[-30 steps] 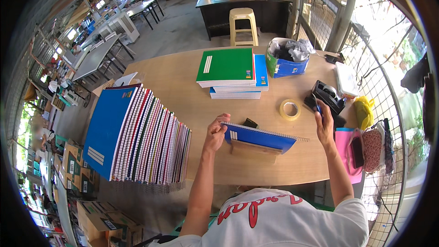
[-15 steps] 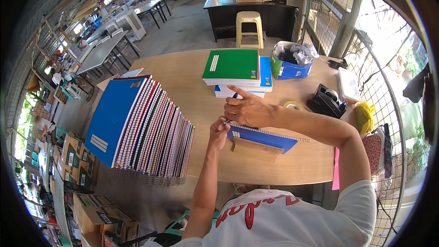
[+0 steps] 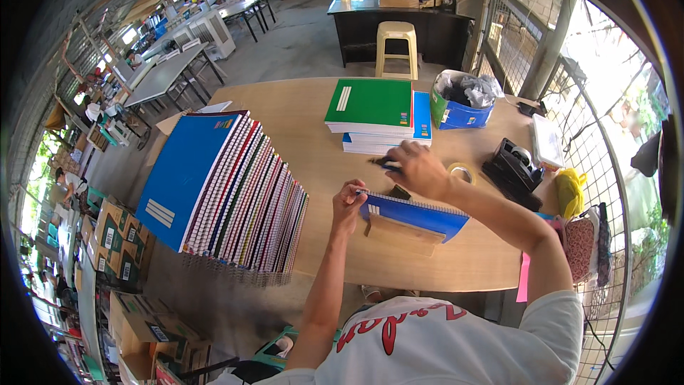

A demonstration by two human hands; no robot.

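Observation:
A blue spiral notebook [image 3: 420,218] stands spine up, leaning in a wooden holder [image 3: 402,235] near the table's front. My left hand [image 3: 349,203] is closed in a pinch at the left end of its wire spine. Above the spine is my right hand [image 3: 422,170], fingers wrapped round a small dark hand tool [image 3: 385,164] with a blue part. Motion blurs the tool, so its exact kind is unclear. To the left rises a big stack of spiral notebooks [image 3: 242,199], blue cover on top. Behind my right hand sits a smaller pile topped by a green notebook [image 3: 370,103].
At the table's right are a black tape dispenser [image 3: 511,167], a tape roll [image 3: 463,172], a clear plastic box [image 3: 547,141], a yellow cloth bundle [image 3: 571,192] and a carton of grey plastic [image 3: 467,100]. Wire mesh [image 3: 602,178] borders that side. A stool [image 3: 397,50] stands beyond the table.
My right hand has moved right and away from my left hand, carrying the dark tool. The left hand stays at the spine's left end. The view has shifted slightly.

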